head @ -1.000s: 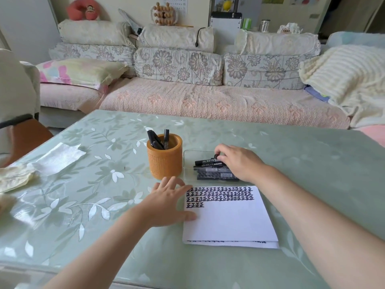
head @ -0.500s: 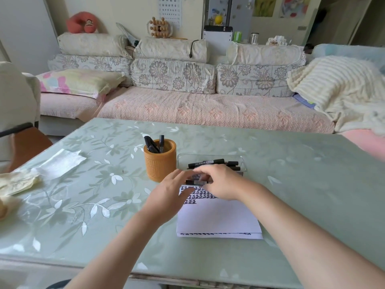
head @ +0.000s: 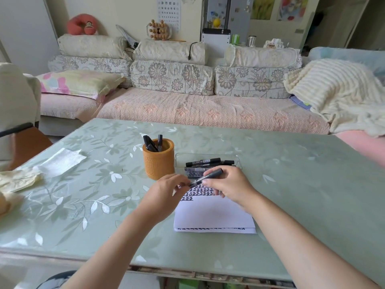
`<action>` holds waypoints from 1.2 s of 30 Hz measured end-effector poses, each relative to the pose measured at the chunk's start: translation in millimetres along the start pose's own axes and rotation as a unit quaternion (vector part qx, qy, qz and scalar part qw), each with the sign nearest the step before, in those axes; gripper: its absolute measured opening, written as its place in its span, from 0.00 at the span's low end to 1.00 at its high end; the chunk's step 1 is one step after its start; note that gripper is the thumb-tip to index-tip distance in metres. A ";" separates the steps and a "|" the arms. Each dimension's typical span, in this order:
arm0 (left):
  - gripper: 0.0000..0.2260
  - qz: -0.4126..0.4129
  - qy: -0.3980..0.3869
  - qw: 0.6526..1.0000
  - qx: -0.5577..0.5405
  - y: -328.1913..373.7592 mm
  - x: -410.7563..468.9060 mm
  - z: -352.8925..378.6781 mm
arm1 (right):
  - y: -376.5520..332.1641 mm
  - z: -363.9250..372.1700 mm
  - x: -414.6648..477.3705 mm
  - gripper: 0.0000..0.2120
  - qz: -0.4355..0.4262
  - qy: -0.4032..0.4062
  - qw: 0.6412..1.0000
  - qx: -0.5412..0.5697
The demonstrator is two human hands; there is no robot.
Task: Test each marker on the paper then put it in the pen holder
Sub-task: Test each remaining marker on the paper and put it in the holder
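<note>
My right hand [head: 230, 187] holds a black marker [head: 209, 176] above the top of the white paper [head: 214, 215], which carries rows of black test marks. My left hand [head: 164, 193] pinches the marker's left end with its fingertips. Just behind, a clear tray [head: 237, 159] holds several more black markers [head: 203, 163]. The orange pen holder [head: 158, 161] stands left of the tray with three markers in it.
A crumpled white wrapper [head: 60, 161] and a yellowish cloth [head: 16, 180] lie at the table's left side. A sofa with cushions runs behind the green floral table [head: 302, 184]. A chair stands at far left.
My right hand lifted a marker out of the tray and brought it over the paper. My left hand left the paper's edge and took hold of the marker's end.
</note>
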State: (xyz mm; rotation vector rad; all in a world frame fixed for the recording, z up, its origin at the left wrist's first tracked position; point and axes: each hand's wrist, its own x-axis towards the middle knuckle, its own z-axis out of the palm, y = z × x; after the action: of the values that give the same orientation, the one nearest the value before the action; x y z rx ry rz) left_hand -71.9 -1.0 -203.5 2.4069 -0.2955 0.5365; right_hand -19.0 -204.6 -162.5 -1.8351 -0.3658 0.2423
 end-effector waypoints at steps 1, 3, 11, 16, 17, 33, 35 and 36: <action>0.03 0.000 -0.023 1.000 -0.011 3.6 -0.1 1.2 | 1.0 0.0 -1.1 0.04 0.001 0.003 0.999 0.035; 0.04 0.002 -0.077 0.997 -0.019 9.9 0.1 5.0 | 3.3 1.5 -2.3 0.01 0.008 0.003 0.995 0.096; 0.07 0.006 0.025 0.999 0.018 1.6 14.0 14.2 | 26.6 -2.6 7.3 0.10 -0.058 -0.011 0.991 -0.120; 0.15 0.063 -0.011 0.998 0.009 -2.5 14.8 16.1 | 25.4 -1.4 4.6 0.12 -0.054 -0.068 0.936 -0.342; 0.15 0.076 -0.026 0.996 0.022 -3.0 14.3 17.5 | 22.6 -0.4 3.7 0.14 -0.052 -0.070 0.926 -0.368; 0.06 0.037 -0.132 0.989 0.053 -18.9 17.7 15.2 | 38.6 4.2 12.6 0.09 -0.234 -0.042 0.853 -0.464; 0.07 0.026 -0.135 0.990 0.041 -18.7 19.9 13.3 | 41.2 4.2 17.8 0.06 -0.293 -0.012 0.818 -0.495; 0.07 0.020 -0.134 0.990 0.031 -19.0 20.9 12.2 | 41.0 4.5 20.0 0.05 -0.308 0.003 0.808 -0.502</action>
State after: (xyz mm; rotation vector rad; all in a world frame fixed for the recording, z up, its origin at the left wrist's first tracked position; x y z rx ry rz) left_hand -43.2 4.2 -213.2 2.5394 -0.4485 0.2400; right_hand 3.2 -204.0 -202.6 -2.5919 -1.2321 -0.5229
